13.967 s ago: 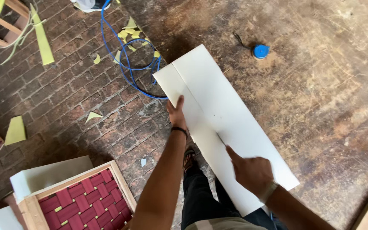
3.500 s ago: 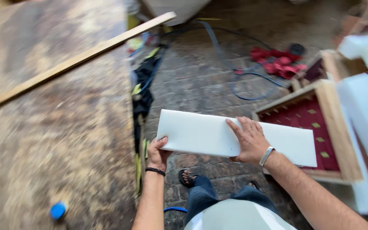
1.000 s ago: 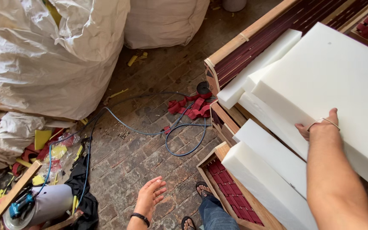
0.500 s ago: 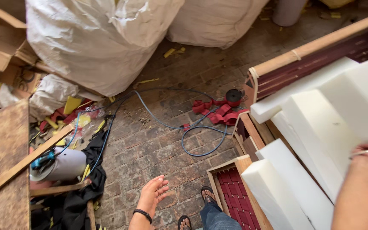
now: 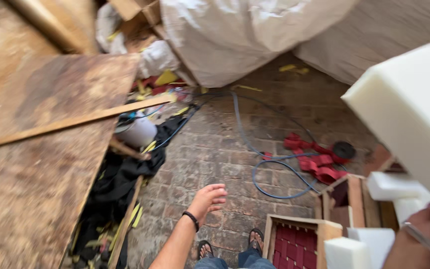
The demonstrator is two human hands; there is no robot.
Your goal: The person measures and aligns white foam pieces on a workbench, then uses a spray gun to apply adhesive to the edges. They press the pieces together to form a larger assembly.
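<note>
Foam block [image 5: 414, 104], white, thick, large: at the far right of the scene, raised above the floor, its lower edge just over the right hand [image 5: 426, 234]. Right hand: near right corner, partly cut off by the frame, a band at the wrist; it sits under the block, but whether its fingers grip the foam cannot be told. Left hand [image 5: 207, 198]: near centre, free of any object, fingers loosely spread, a dark band at the wrist, hovering over the brick floor [image 5: 210, 144]. Smaller foam pieces [image 5: 389, 187]: white, near right, among wooden frames [image 5: 347, 197], one frame lined with red quilted fabric [image 5: 294, 246]. Blue cable [image 5: 265, 169]: looping across the bricks, centre. Red fabric scraps [image 5: 314, 159]: right of centre, beside the cable. Tabletop [image 5: 31, 164]: worn brown board, left, with a wooden strip [image 5: 70, 122] lying across it. White sacks [image 5: 255, 35]: bulky, far centre. Sandalled feet [image 5: 230, 246]: near edge, centre.
</note>
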